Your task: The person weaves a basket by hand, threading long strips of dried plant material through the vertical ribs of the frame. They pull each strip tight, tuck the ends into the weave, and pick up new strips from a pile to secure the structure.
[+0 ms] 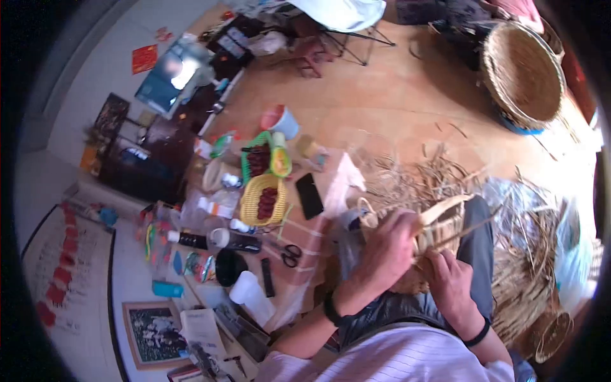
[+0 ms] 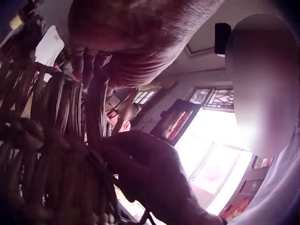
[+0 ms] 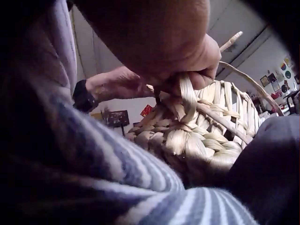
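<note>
Right fingers pinch a pale fibre strand (image 3: 188, 99), its length dropping to the weave; that right hand (image 1: 447, 283) sits nearer the body. Left hand (image 1: 389, 249) grips a broad strip (image 1: 445, 207), and the woven basket (image 3: 199, 145) lies just beyond, over the lap.

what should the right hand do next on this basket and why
Probably pull the strip snug: the right hand grips it, and it stands up from the weave of the basket instead of lying flat.
</note>
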Motion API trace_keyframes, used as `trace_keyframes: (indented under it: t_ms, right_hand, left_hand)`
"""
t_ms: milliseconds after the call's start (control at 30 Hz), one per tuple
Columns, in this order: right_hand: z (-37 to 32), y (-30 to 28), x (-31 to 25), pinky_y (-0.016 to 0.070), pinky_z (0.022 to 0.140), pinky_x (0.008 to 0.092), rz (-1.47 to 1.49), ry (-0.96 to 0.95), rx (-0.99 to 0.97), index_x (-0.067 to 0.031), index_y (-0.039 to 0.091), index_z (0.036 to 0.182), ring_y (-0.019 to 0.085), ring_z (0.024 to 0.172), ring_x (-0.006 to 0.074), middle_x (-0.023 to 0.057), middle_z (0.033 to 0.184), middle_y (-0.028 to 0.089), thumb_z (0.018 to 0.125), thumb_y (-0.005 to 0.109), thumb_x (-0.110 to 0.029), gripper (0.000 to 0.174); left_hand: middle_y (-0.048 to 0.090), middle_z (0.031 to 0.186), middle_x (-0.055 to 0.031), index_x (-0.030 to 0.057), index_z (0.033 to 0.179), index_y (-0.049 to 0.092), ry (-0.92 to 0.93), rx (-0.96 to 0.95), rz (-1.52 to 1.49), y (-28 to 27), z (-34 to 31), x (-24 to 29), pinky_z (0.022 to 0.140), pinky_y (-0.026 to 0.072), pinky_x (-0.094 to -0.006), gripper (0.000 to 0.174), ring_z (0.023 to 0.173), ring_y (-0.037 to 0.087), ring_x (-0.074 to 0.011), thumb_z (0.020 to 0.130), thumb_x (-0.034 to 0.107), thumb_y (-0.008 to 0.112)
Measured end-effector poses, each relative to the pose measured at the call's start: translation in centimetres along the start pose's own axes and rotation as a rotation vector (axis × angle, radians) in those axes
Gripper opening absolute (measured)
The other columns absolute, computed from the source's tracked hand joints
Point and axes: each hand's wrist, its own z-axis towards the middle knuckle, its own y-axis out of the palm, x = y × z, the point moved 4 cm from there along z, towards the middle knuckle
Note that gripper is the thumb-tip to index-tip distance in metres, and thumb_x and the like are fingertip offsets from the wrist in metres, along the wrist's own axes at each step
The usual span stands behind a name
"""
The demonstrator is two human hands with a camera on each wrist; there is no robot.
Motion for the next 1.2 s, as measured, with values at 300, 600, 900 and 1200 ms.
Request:
trace_keyframes:
  t_ms: [300, 600, 900, 1200]
  right_hand:
    - [-0.2, 0.5, -0.9, 0.0546, 0.066, 0.0503, -0.118, 0.041, -0.182, -0.0007, 0.064, 0.116, 0.069, 0.083, 0.0376, 0.0189, 0.109, 0.061, 0.091, 0.068, -0.001, 0.025]
    - [-0.6, -0.8, -0.4, 0.0554, 0.067, 0.0505, 0.054, 0.132, -0.162, -0.0009, 0.070, 0.112, 0.068, 0.080, 0.0397, 0.0177, 0.100, 0.060, 0.089, 0.072, -0.003, 0.023]
    - [-0.8, -1.6, -0.5, 0.0537, 0.068, 0.0491, -0.020, 0.007, -0.170, -0.0017, 0.070, 0.120, 0.066, 0.078, 0.0363, 0.0143, 0.096, 0.061, 0.088, 0.077, -0.007, 0.034]
    - [-0.8, -2.9, -1.4, 0.0534, 0.071, 0.0459, -0.065, -0.042, -0.213, -0.0032, 0.074, 0.113, 0.067, 0.080, 0.0339, 0.0117, 0.090, 0.061, 0.090, 0.078, -0.009, 0.024]
  left_hand:
    - [0.075, 0.090, -0.0266, -0.0059, 0.100, 0.073, -0.051, -0.897, 0.010, 4.9, 4.6, -4.2, 0.080, 0.0586, -0.0502, 0.054, 0.090, 0.077, -0.0415, 0.082, 0.044, 0.086]
    - [0.073, 0.081, -0.0251, -0.0090, 0.093, 0.072, -0.052, -1.017, -0.096, 6.8, 4.7, -5.8, 0.069, 0.0557, -0.0463, 0.057, 0.072, 0.072, -0.0345, 0.078, 0.045, 0.085]
    - [0.071, 0.074, -0.0231, -0.0093, 0.091, 0.071, -0.070, -1.018, -0.136, 8.0, 4.5, -6.6, 0.065, 0.0541, -0.0464, 0.057, 0.065, 0.067, -0.0318, 0.075, 0.043, 0.087]
    - [0.071, 0.072, -0.0211, -0.0099, 0.088, 0.072, -0.135, -0.985, -0.102, 6.8, 4.6, -5.5, 0.063, 0.0533, -0.0457, 0.053, 0.062, 0.066, -0.0292, 0.073, 0.039, 0.086]
